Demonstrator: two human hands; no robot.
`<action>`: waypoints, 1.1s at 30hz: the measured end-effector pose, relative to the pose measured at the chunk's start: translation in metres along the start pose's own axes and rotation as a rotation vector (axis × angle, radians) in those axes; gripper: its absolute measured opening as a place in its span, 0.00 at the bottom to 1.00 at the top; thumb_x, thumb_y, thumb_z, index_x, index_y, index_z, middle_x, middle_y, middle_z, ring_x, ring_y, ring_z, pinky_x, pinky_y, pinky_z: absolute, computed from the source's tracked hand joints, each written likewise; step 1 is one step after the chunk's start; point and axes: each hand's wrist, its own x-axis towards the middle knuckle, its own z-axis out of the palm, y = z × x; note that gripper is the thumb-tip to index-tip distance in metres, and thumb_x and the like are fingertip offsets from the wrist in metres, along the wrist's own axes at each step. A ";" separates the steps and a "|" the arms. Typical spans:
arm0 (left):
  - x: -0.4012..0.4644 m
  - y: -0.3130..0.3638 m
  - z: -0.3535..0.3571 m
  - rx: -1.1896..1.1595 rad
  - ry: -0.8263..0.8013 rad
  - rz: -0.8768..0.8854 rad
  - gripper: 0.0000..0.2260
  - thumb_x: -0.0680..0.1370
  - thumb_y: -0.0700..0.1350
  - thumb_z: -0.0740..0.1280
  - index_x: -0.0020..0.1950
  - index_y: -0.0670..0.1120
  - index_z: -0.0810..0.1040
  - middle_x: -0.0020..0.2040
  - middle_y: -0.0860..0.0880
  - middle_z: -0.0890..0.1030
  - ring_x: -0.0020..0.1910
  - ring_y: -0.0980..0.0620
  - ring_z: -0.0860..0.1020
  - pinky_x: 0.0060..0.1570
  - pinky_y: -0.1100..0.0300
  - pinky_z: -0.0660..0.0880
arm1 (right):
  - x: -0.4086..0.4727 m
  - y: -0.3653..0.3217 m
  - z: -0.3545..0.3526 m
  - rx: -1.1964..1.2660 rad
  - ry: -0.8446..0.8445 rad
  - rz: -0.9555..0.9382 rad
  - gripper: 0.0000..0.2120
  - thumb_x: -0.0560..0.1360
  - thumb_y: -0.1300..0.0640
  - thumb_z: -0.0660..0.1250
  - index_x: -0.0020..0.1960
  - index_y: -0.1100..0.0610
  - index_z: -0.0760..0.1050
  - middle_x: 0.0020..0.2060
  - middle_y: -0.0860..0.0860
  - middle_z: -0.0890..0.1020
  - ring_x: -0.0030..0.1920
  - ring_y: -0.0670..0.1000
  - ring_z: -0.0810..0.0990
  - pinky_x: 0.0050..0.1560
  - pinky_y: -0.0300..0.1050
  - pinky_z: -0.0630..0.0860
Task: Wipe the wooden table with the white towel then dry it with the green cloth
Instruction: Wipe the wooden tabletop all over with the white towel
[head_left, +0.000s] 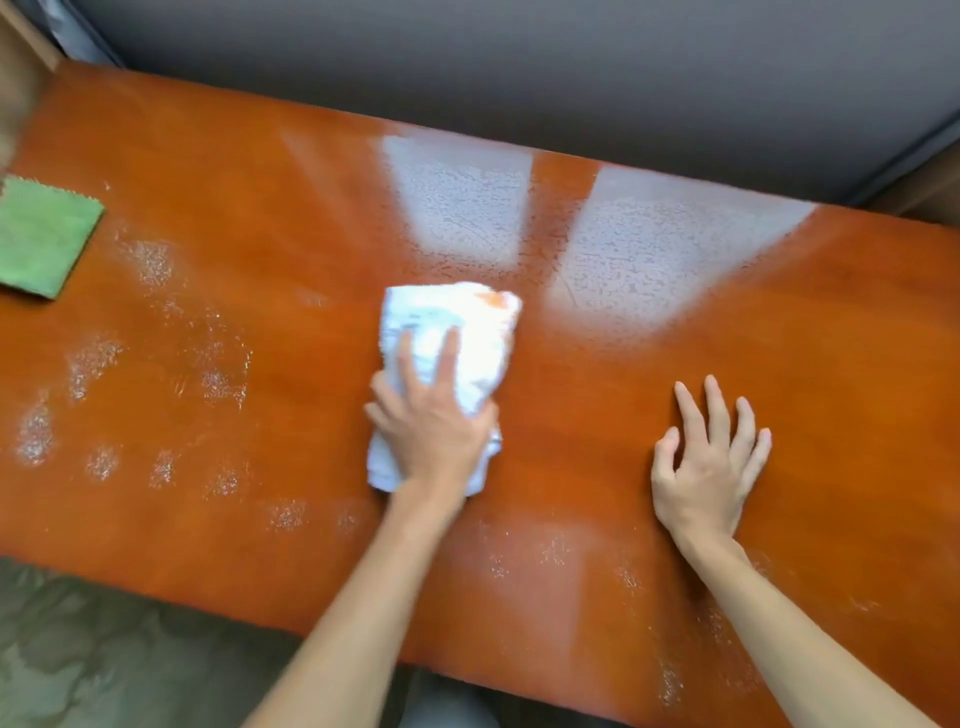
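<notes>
The wooden table (779, 364) is orange-brown and glossy and fills most of the view. A bunched white towel (467, 322) lies at its middle, and my left hand (431, 421) presses down on the towel's near half with fingers spread over it. To the right, my right hand (711, 457) rests flat on the bare wood, fingers apart, holding nothing. The green cloth (41, 239) lies folded flat at the far left of the table, well away from both hands. Patches of water droplets (150, 364) cover the left and near parts of the tabletop.
A grey wall (519, 67) runs along the table's far edge. Two bright window reflections (649, 249) shine on the wood beyond the towel. The near table edge runs diagonally, with a mottled grey-green floor (104, 649) below it at the lower left.
</notes>
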 end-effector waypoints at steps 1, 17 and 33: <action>-0.007 0.025 0.008 -0.011 -0.044 0.047 0.37 0.60 0.59 0.71 0.70 0.61 0.73 0.74 0.45 0.70 0.53 0.37 0.74 0.47 0.49 0.70 | 0.000 0.000 0.000 0.004 0.008 -0.001 0.25 0.78 0.50 0.54 0.74 0.47 0.68 0.77 0.50 0.65 0.78 0.59 0.58 0.77 0.64 0.47; -0.015 0.095 0.025 -0.063 -0.229 0.247 0.38 0.64 0.59 0.74 0.72 0.65 0.65 0.77 0.50 0.61 0.59 0.41 0.70 0.50 0.50 0.68 | 0.001 -0.001 -0.006 0.059 0.014 0.025 0.26 0.78 0.54 0.52 0.75 0.57 0.66 0.76 0.52 0.67 0.78 0.57 0.58 0.79 0.61 0.47; 0.067 -0.187 -0.086 -0.006 -0.053 -0.423 0.32 0.75 0.59 0.70 0.76 0.63 0.61 0.79 0.51 0.56 0.68 0.40 0.64 0.61 0.43 0.67 | 0.004 -0.025 -0.013 0.055 -0.050 0.126 0.30 0.73 0.54 0.50 0.74 0.60 0.65 0.76 0.56 0.65 0.77 0.61 0.57 0.76 0.67 0.48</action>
